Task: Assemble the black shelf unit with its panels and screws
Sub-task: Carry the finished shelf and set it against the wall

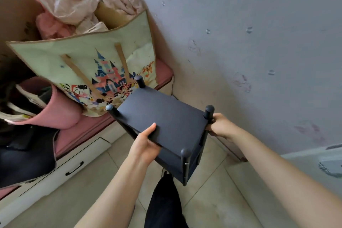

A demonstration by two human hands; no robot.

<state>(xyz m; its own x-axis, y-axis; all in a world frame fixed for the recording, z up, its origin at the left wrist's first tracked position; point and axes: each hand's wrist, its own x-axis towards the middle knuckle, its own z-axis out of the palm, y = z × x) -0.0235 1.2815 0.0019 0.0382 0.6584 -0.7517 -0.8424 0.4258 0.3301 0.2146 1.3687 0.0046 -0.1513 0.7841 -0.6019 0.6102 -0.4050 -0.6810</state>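
Grip: left hand [146,144] clamps the matte black shelf unit's [166,118] near edge; right hand [221,126] clasps its far post; carry level.

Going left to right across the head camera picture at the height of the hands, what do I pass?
Pink cushion → left hand gripping the near edge of the black shelf unit → black shelf unit's flat top panel → right hand holding its right corner post → pale scuffed wall.
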